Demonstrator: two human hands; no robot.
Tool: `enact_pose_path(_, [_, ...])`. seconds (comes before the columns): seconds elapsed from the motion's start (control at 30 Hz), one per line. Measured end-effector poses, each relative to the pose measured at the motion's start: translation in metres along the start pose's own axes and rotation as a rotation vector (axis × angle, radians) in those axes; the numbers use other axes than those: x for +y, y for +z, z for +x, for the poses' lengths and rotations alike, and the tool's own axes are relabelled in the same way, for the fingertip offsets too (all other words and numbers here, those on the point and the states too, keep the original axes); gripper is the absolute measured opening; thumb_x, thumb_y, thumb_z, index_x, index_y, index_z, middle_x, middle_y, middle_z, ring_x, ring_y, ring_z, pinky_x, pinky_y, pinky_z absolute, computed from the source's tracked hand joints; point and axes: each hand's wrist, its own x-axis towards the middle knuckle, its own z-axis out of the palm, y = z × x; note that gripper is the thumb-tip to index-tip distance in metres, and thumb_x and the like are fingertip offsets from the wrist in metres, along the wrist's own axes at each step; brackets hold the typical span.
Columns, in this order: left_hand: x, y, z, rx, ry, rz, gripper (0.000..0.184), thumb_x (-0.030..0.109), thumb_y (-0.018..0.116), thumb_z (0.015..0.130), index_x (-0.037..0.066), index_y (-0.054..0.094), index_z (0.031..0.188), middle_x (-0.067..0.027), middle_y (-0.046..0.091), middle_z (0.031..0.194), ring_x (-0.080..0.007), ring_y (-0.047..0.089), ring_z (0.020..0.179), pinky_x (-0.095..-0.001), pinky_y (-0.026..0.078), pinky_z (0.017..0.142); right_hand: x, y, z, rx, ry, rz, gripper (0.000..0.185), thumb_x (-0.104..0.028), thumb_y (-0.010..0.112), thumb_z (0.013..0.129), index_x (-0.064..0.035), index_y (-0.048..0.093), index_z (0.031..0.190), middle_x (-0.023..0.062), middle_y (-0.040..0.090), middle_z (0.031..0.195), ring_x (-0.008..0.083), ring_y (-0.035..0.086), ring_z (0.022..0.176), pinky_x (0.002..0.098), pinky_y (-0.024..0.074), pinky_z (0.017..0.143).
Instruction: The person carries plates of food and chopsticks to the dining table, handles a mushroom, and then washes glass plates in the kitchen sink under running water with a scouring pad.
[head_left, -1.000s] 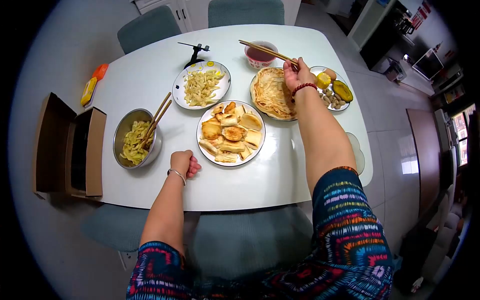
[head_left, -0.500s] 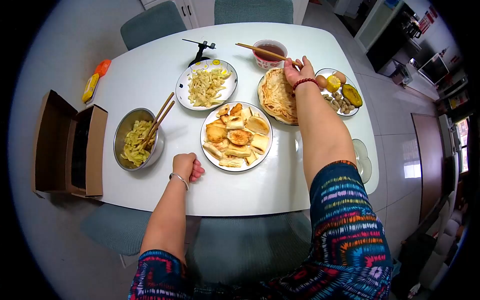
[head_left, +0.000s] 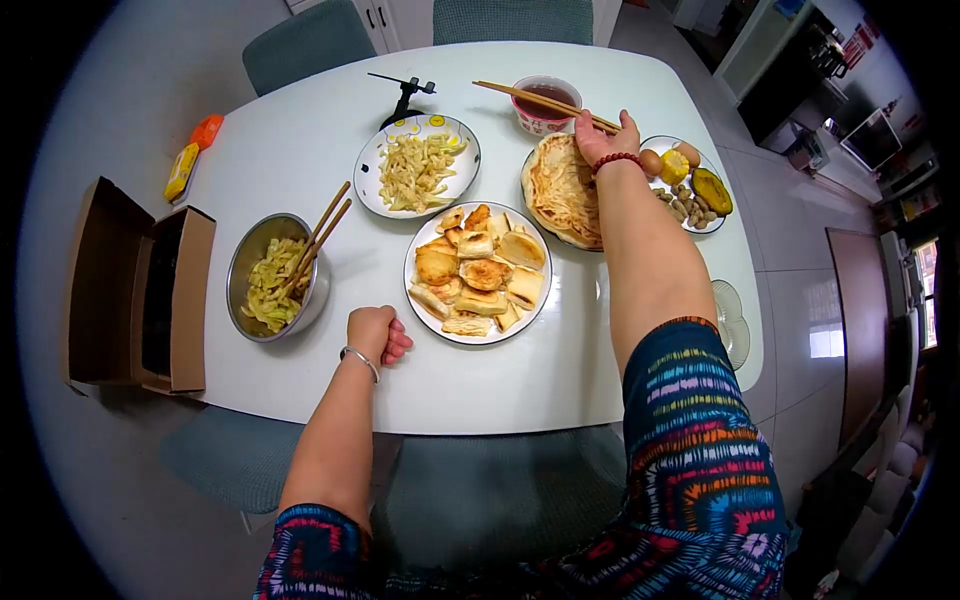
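Observation:
My right hand reaches to the far right of the table, its thumb and fingers apart at the near ends of a pair of wooden chopsticks. The chopsticks lie across the rim of a white-and-red bowl of dark reddish-brown liquid. Below this wrist is a plate of flatbread, partly covered by my forearm. My left hand rests on the table with fingers curled and nothing visible in them. It lies between a metal bowl and a plate of browned bread pieces.
Chopsticks stand in the metal bowl with pale green shredded food. Behind are a patterned plate of similar food and a small black stand. At right are a plate with eggs, corn and peanuts and glass dishes. A cardboard box stands left.
My right hand has moved slightly up and right, and its fingers are more spread around the chopstick ends. My left hand stays in place. The whole view has shifted slightly.

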Motion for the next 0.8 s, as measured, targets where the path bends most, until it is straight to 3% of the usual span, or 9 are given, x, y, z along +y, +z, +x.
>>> enact_pose_path(0.23, [0.001, 0.002, 0.023, -0.023, -0.013, -0.01, 0.021, 0.017, 0.043, 0.074, 0.002, 0.049, 0.062, -0.0136, 0.054, 0.05, -0.0149, 0.04, 0.03, -0.0278, 0.03, 0.027, 0.01, 0.0, 0.013, -0.035, 0.0, -0.02, 0.073, -0.031, 0.048, 0.083, -0.0054, 0.001, 0.133, 0.0214, 0.015, 0.134, 0.0288, 0.032, 0.119, 0.0392, 0.0306, 0.097])
enact_pose_path(0.4, [-0.003, 0.0, 0.015, -0.008, -0.015, -0.013, 0.022, 0.019, 0.044, 0.074, 0.002, 0.049, 0.062, -0.0131, 0.054, 0.05, -0.0149, 0.038, 0.029, -0.0278, 0.028, 0.026, 0.013, 0.003, 0.002, -0.115, 0.082, 0.084, 0.078, -0.03, 0.05, 0.082, 0.0027, -0.002, 0.13, 0.0231, 0.018, 0.132, 0.0301, 0.031, 0.12, 0.0372, 0.0293, 0.099])
enact_pose_path(0.43, [-0.005, 0.001, 0.012, -0.003, -0.014, -0.009, 0.022, 0.019, 0.044, 0.074, 0.002, 0.049, 0.062, -0.0129, 0.053, 0.049, -0.015, 0.038, 0.029, -0.0278, 0.028, 0.026, 0.013, 0.006, -0.004, -0.077, 0.038, 0.064, 0.078, -0.03, 0.05, 0.082, 0.0071, 0.0, 0.128, 0.0234, 0.019, 0.131, 0.0305, 0.032, 0.119, 0.0365, 0.0296, 0.099])
enact_pose_path(0.8, [0.002, 0.007, 0.019, -0.02, -0.033, 0.016, 0.021, 0.019, 0.044, 0.073, 0.002, 0.049, 0.061, -0.0126, 0.053, 0.049, -0.0151, 0.037, 0.028, -0.028, 0.027, 0.026, 0.008, 0.008, -0.018, -0.107, 0.013, 0.137, 0.068, -0.029, 0.049, 0.083, 0.0091, 0.009, 0.123, 0.0283, 0.025, 0.124, 0.0352, 0.031, 0.116, 0.0397, 0.0318, 0.098])
